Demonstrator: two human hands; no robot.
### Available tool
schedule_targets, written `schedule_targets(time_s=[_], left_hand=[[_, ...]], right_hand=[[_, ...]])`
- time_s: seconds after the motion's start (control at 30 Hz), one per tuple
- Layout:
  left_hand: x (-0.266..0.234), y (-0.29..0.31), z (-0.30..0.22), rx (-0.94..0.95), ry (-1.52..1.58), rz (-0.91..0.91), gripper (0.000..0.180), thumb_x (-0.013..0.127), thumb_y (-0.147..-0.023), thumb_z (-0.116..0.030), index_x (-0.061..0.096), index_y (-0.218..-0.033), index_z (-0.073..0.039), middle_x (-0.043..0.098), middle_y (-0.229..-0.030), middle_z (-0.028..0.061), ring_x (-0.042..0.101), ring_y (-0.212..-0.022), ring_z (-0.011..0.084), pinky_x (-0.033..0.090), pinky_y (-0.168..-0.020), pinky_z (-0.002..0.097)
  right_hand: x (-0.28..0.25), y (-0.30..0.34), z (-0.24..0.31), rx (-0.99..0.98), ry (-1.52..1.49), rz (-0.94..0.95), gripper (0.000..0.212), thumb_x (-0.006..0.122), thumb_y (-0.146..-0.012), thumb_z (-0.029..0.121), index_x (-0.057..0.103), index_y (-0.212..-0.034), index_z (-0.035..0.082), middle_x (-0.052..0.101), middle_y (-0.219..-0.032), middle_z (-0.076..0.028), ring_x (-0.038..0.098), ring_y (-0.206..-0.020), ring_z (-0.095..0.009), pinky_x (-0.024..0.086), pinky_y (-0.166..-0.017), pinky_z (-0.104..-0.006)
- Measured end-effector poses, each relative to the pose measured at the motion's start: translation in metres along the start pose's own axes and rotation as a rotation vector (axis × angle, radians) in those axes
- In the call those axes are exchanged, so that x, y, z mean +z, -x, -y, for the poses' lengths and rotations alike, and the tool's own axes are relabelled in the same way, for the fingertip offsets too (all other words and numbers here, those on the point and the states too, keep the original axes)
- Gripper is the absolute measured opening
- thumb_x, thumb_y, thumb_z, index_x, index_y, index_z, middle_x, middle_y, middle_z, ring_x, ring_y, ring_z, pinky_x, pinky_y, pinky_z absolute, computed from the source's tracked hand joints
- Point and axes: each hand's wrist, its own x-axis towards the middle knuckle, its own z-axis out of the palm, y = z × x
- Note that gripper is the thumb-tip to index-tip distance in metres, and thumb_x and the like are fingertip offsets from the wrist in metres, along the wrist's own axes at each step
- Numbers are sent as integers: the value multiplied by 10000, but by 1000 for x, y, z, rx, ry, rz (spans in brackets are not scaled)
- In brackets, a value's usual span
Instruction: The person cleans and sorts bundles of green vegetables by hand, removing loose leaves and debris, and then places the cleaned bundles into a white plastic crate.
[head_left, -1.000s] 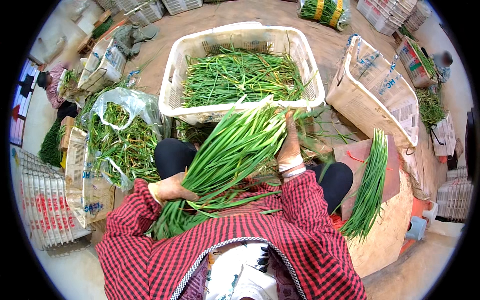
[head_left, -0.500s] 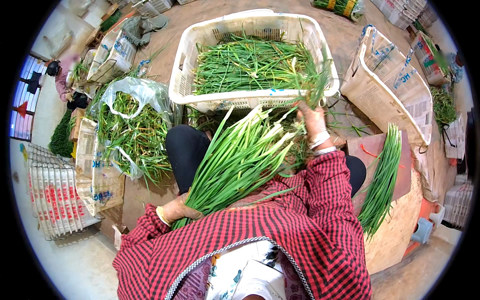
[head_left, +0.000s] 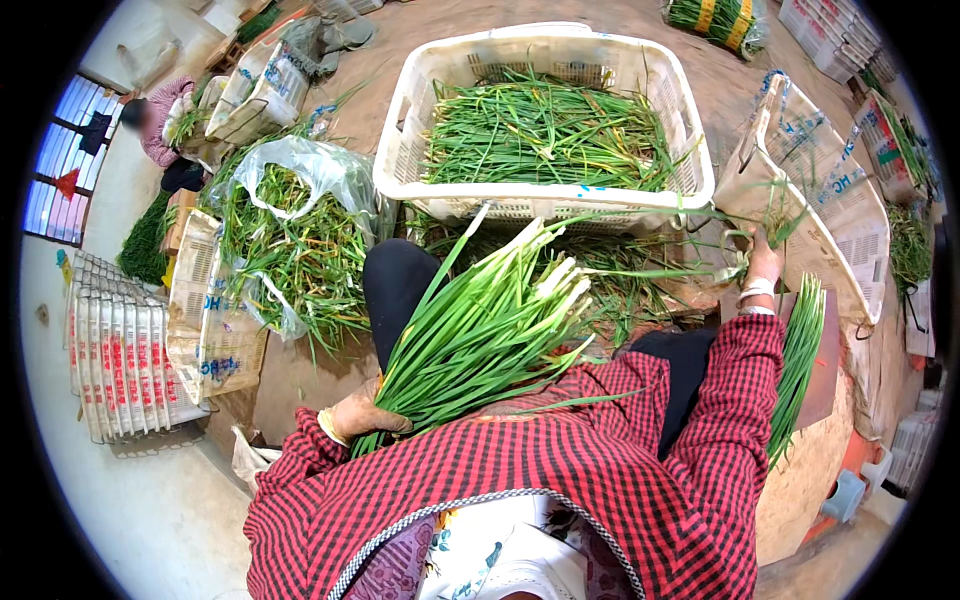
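My left hand (head_left: 362, 415) is closed round the leafy ends of a thick bunch of green chives (head_left: 470, 345). The bunch lies slanted over my lap, its pale stem ends pointing up and right. Out to the right, my right hand (head_left: 764, 266) is closed on a small tuft of loose, thin chive leaves (head_left: 782, 220). A few long strands trail from it back toward the bunch. Beyond my knees stands a white plastic crate (head_left: 545, 193) holding many loose chives (head_left: 545, 130).
A clear plastic bag (head_left: 330, 175) of leaf scraps stands at my left. A neat chive bundle (head_left: 802, 350) lies on a board to my right, near an open white crate (head_left: 800, 190). Stacked crates (head_left: 125, 350) stand far left; another person (head_left: 165, 130) works beyond.
My right hand has moved right, away from the bunch, carrying the tuft of leaves. The left hand keeps hold of the bunch. The view has shifted slightly.
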Motion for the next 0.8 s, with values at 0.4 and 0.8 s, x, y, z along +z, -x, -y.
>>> schedule_targets(time_s=[0.4,0.8], left_hand=[[14,-4,-13,36,-90,-202,454,649,-708,4,545,-1150,3,627,-1018,43,567,-890,117,451,-826,258],[-1,-19,10,89,-58,-41,414,667,-719,-8,569,-1121,3,639,-967,28,580,-817,111,472,-771,249]], right_hand=[[131,232,134,-294,346,1251,709,732,-692,419,513,-1156,-69,597,-696,-95,586,-644,-190,472,-592,-300],[132,186,114,140,-664,671,172,557,-883,204,580,-822,45,499,-538,4,422,-387,-81,319,-350,-207]])
